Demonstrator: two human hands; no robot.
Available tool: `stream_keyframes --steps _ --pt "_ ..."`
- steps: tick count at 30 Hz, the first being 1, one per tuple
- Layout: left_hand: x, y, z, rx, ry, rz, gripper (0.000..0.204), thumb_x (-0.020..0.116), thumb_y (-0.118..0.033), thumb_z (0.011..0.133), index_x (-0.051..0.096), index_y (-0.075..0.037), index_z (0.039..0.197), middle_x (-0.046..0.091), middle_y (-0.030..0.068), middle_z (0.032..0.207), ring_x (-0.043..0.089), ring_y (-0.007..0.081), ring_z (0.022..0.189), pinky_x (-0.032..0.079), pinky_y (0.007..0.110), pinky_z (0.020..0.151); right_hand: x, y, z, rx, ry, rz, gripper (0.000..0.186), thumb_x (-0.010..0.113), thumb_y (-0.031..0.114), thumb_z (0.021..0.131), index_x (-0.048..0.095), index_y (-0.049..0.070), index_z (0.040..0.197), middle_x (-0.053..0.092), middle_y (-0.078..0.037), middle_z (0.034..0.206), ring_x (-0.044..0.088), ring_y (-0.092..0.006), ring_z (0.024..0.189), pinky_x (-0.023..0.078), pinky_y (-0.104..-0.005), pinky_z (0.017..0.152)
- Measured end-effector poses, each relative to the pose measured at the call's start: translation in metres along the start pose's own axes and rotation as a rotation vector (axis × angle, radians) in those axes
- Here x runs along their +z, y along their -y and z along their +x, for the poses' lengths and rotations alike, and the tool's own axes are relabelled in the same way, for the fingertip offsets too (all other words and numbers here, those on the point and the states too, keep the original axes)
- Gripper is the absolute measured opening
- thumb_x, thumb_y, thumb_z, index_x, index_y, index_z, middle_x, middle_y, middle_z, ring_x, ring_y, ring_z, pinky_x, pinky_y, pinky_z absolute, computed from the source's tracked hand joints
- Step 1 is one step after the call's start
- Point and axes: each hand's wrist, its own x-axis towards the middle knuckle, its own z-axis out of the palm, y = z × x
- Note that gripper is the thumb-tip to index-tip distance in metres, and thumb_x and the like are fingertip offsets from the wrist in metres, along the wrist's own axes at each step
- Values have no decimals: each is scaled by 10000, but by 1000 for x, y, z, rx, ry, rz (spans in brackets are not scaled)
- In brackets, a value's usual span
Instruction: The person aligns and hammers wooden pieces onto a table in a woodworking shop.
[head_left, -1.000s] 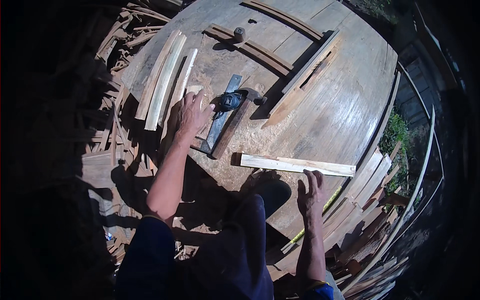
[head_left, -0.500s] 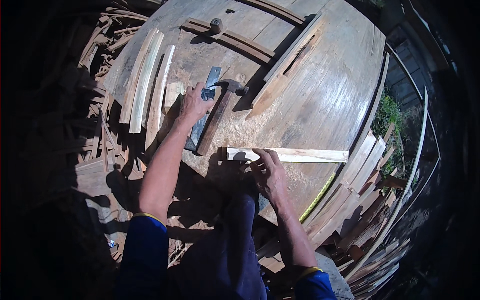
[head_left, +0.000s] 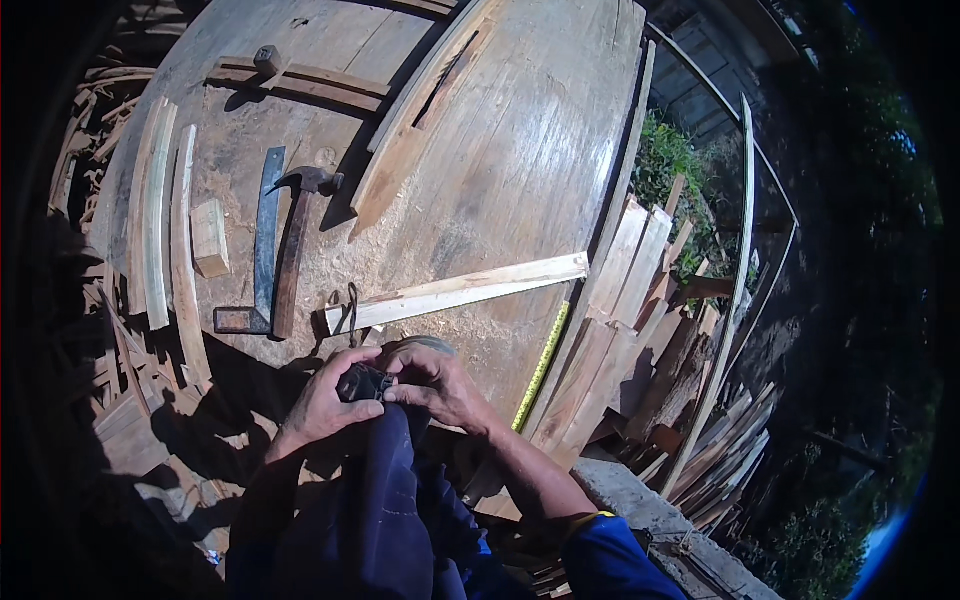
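Close to my body, at the near edge of the wooden work surface, both hands meet on a small black boxy object whose exact kind I cannot make out. My left hand curls around its left side. With thumb and fingers, my right hand pinches its right side. Just beyond them lies a pale wood strip, slanting up to the right. Left of the strip, a claw hammer with a wooden handle lies beside a try square. A short wood block rests left of the square.
Long pale strips lie along the left side. A slotted board and a dark wooden frame piece occupy the far part. A yellow measuring strip runs by the right edge, beside stacked planks.
My left hand has left the try square, bringing the black object toward my body. My right hand let go of the wood strip and joined it. The view has shifted right.
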Motion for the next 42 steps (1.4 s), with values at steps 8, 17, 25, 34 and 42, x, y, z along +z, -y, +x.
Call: stream_keyframes --steps 8,17,25,34,42 --pt "-7 15 6 -160 -227 512 395 800 -226 712 662 -21 1019 669 172 996 665 334 986 513 416 888 -77 -10 -34 78 -275 445 130 679 82 961 550 70 965 633 -69 893 686 -192 757 555 -313 694" --pt "-73 33 51 -451 -90 501 271 652 -246 836 750 -43 987 723 179 935 706 353 919 529 423 838 -275 -43 -17 283 -908 -194 183 688 177 933 668 -1 965 577 6 720 490 -71 578 377 -249 510" --pt "-65 50 50 -335 -165 510 261 674 -262 885 723 -38 1010 718 197 980 692 370 961 516 432 871 -265 -55 -9 176 -912 -186 237 682 167 933 702 -31 1060 656 -53 863 616 -122 757 547 -286 666" --pt "-69 49 55 -396 -137 498 253 707 -212 877 744 -23 1041 726 191 1014 696 327 964 514 411 864 -258 -38 -7 133 -923 -75 241 649 156 975 694 -58 1076 686 -103 896 659 -150 726 567 -273 654" --pt "-69 49 63 -381 -99 486 224 678 -222 867 759 -52 986 732 160 888 705 308 871 515 409 812 -259 -34 -12 141 -862 -86 288 627 186 995 675 -96 1030 692 -124 883 678 -170 730 585 -292 697"
